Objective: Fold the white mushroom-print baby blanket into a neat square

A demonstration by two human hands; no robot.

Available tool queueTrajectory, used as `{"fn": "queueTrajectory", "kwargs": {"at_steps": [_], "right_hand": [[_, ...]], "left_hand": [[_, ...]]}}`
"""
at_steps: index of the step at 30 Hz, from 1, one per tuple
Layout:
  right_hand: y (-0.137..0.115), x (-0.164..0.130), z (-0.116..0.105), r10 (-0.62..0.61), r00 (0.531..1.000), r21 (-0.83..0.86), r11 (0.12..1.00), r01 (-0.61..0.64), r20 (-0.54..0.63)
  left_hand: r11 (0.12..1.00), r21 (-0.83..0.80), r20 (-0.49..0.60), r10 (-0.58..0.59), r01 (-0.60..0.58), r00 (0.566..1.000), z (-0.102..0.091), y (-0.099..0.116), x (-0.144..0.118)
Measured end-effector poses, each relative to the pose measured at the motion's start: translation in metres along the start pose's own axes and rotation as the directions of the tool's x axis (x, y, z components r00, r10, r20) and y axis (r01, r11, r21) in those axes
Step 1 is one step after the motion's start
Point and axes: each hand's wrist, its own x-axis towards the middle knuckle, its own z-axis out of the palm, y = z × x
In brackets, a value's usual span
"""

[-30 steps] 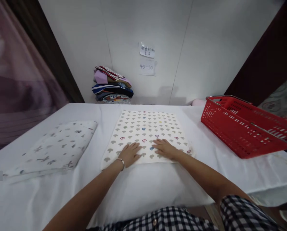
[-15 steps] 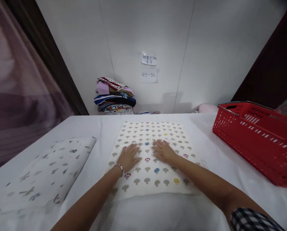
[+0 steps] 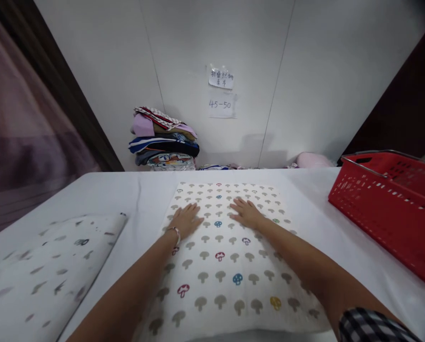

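Slid forward since a second ago: both hands, from the near edge of the cloth (image 3: 219,266) up to its far half, with more of the cloth now showing below the arms. Nearest, a checked sleeve (image 3: 372,327) at the right forearm. Spread flat on the white-covered bench (image 3: 305,204), square in front: the cloth, cream with rows of grey mushrooms and a few coloured ones. Left hand (image 3: 186,220) open, palm down, fingers splayed, pressed on the cloth near its left edge; a thin bracelet (image 3: 175,231) at the wrist. Right hand (image 3: 246,213) likewise open and flat, fingers spread, touching the cloth just right of the middle. Hands apart, with a strip of print between them; nothing gripped by either. To the left, well apart, a folded pale fabric (image 3: 44,275) with grey marks, lying on the bench. To the right, a red basket (image 3: 394,213) tilted on the bench edge. Beyond the bench, against the wall, a pile of folded clothes (image 3: 164,140). Above it to the right, two paper notes (image 3: 221,90) stuck on the wall, the lower reading 45-50.
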Motion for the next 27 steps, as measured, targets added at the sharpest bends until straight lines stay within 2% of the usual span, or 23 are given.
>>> {"fn": "queueTrajectory", "kwargs": {"at_steps": [3, 8, 14, 17, 21, 22, 24, 27], "right_hand": [[0.011, 0.02, -0.005, 0.075, 0.997, -0.007, 0.997, -0.075, -0.012], [0.023, 0.048, -0.003, 0.076, 0.997, -0.043, 0.996, -0.078, -0.029], [0.038, 0.083, -0.012, 0.236, 0.971, -0.068, 0.969, -0.238, -0.04], [0.032, 0.082, -0.009, 0.228, 0.973, -0.058, 0.972, -0.229, -0.029], [0.027, 0.067, 0.002, 0.059, 0.997, -0.055, 0.997, -0.062, -0.054], [0.031, 0.066, 0.002, 0.049, 0.997, -0.055, 0.997, -0.052, -0.052], [0.043, 0.066, -0.004, 0.11, 0.992, -0.06, 0.992, -0.113, -0.054], [0.064, 0.071, -0.02, 0.289, 0.954, -0.071, 0.953, -0.295, -0.078]], "left_hand": [[0.991, 0.046, 0.008, -0.129, 0.129, 0.992, 0.0, -0.012, 0.019], [0.977, 0.081, -0.007, -0.198, 0.198, 0.98, -0.003, -0.024, 0.04], [0.938, 0.054, -0.023, -0.342, 0.343, 0.939, -0.01, -0.03, 0.058], [0.932, 0.041, -0.054, -0.358, 0.36, 0.932, -0.011, -0.033, 0.062], [0.933, 0.036, -0.06, -0.355, 0.358, 0.933, -0.009, -0.034, 0.062], [0.933, 0.037, -0.062, -0.355, 0.358, 0.933, -0.008, -0.034, 0.062], [0.933, 0.042, -0.075, -0.353, 0.356, 0.933, -0.008, -0.034, 0.062], [0.935, 0.047, -0.093, -0.347, 0.353, 0.933, -0.008, -0.035, 0.063]]}}
